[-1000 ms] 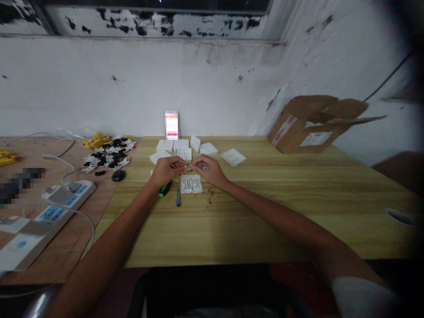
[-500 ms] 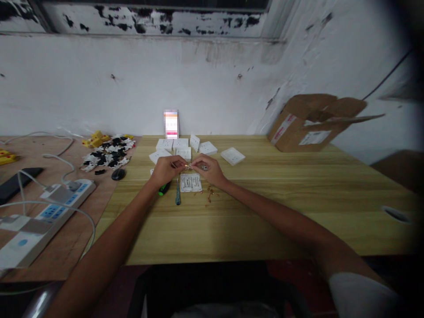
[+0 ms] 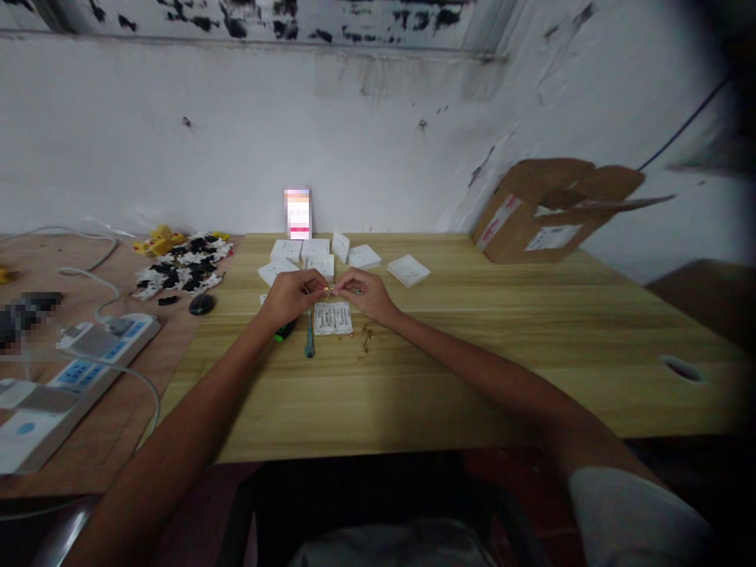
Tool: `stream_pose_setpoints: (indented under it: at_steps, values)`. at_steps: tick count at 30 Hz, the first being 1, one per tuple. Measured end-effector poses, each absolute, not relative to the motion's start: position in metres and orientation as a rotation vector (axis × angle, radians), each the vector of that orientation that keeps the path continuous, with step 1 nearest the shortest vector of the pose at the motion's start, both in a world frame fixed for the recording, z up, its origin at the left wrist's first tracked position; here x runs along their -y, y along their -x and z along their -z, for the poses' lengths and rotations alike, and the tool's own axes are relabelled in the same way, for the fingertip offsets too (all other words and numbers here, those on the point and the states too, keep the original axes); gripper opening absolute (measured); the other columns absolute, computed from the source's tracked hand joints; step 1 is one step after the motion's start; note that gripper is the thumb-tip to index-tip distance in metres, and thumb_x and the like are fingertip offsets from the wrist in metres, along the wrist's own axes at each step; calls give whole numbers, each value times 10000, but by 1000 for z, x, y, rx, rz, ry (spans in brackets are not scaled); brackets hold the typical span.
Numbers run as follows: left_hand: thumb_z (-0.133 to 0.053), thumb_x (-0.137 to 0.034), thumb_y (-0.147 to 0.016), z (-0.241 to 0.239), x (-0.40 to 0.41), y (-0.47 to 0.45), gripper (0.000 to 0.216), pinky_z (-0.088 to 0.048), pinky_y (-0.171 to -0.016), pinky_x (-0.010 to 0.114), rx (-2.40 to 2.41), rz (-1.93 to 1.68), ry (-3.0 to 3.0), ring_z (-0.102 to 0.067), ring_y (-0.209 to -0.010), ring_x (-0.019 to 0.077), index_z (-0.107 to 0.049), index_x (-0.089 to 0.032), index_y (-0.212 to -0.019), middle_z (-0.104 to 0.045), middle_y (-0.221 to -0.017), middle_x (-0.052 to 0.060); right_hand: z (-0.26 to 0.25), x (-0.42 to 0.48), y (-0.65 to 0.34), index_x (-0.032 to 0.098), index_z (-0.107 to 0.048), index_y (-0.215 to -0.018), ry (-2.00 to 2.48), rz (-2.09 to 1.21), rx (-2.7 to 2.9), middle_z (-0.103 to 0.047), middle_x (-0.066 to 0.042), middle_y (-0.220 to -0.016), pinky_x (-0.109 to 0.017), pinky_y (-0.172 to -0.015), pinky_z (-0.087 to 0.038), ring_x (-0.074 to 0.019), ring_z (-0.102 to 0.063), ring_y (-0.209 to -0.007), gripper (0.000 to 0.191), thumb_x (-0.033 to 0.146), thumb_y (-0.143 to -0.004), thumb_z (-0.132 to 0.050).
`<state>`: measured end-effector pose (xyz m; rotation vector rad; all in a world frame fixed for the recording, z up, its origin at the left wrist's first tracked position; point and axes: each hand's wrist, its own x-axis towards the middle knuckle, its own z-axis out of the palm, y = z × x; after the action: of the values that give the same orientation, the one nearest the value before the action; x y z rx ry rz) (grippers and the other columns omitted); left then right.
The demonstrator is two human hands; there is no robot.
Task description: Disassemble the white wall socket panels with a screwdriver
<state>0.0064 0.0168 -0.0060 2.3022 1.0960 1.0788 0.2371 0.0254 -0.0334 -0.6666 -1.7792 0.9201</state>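
Observation:
My left hand (image 3: 291,297) and my right hand (image 3: 367,294) meet fingertip to fingertip over the table, both closed in a pinch. Between them shows a tiny brass-coloured metal part (image 3: 327,289), too small to make out fully. Just below lies a white socket back housing (image 3: 332,319) with its inner side up. A screwdriver with a teal handle (image 3: 309,342) rests to its left, and a black and green tool handle (image 3: 284,331) is partly hidden under my left hand. Small copper-coloured pieces (image 3: 367,339) are scattered to the right of the housing.
Several white socket panels (image 3: 316,249) lie behind my hands, one apart at the right (image 3: 409,270). A lit phone (image 3: 298,213) leans on the wall. A cardboard box (image 3: 531,213) stands back right. At left are a power strip (image 3: 112,354), a mouse (image 3: 201,304) and black-and-white pieces (image 3: 183,268).
The whole view has shifted slightly, so everything appears a little higher and further left. Both hands keep their pinch on the small part.

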Motion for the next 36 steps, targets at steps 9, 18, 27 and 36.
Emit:
stream_pose_setpoints:
  at_steps: [9, 18, 27, 36]
  values:
    - [-695, -305, -909, 2, -13, -7, 112, -477, -665, 272, -1087, -1026, -2473, -650, -703, 160, -746, -221, -962, -744, -857, 33, 39, -31, -240, 213, -722, -889, 631, -923, 1828, -717, -47, -952, -375, -894, -587, -177, -695, -913, 153, 359, -889, -765]
    - [-699, -250, -881, 2, -14, -5, 110, -476, -678, 272, -1063, -1019, -2472, -637, -707, 151, -742, -221, -978, -729, -890, 31, 44, -34, -240, 213, -708, -935, 639, -921, 1852, -711, -34, -959, -354, -887, -580, -165, -697, -906, 102, 288, -885, -758]
    - [-689, -247, -854, 8, -25, 7, 102, -466, -714, 306, -1126, -908, -2506, -633, -754, 181, -748, -214, -929, -746, -863, 43, 54, -47, -243, 194, -689, -1018, 671, -1038, 1776, -724, -40, -984, -350, -936, -572, -158, -702, -932, 202, 278, -854, -771]
    - [-626, -233, -873, 12, -28, 5, 127, -444, -938, 423, -1064, -584, -2806, -677, -918, 240, -751, -211, -875, -761, -882, 62, 51, -46, -245, 200, -678, -1041, 642, -1138, 1722, -724, -45, -980, -362, -949, -581, -168, -700, -934, 244, 266, -834, -789]
